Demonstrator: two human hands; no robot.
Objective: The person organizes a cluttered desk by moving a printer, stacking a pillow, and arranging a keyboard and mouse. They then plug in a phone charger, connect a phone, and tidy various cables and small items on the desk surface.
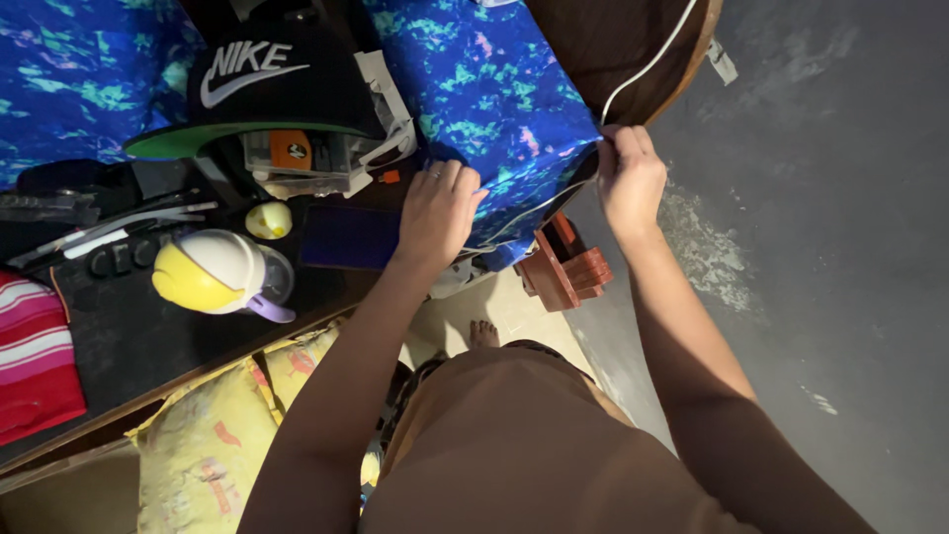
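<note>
Two bare hands work a blue and green mottled cloth spread over a dark table. The left hand lies knuckles-up on the cloth's near edge, its fingers curled down and pressed together over the hem, a ring on one of them; whether the tips actually grip the fabric is hidden under the hand. The right hand is at the cloth's corner, where it hangs off the table's end, thumb and fingertips pinched together on that corner. A white cable runs down from the top edge of the picture to that same pinch, and from here it is hard to tell whether the fingers hold the cable, the cloth or both.

On the table to the left sit a black cap with a green underside to its brim, a clear plastic box partly hidden under the cap, a small yellow ball, and a white and yellow cup with a lilac handle lying on its side. A red and pink striped cloth is cut off by the left edge. Below the table, yellow sacks are half lost in shadow, and a reddish-brown wooden piece shows beneath the hanging cloth. The person's brown garment hides most of the floor; one bare foot peeks out above it.
</note>
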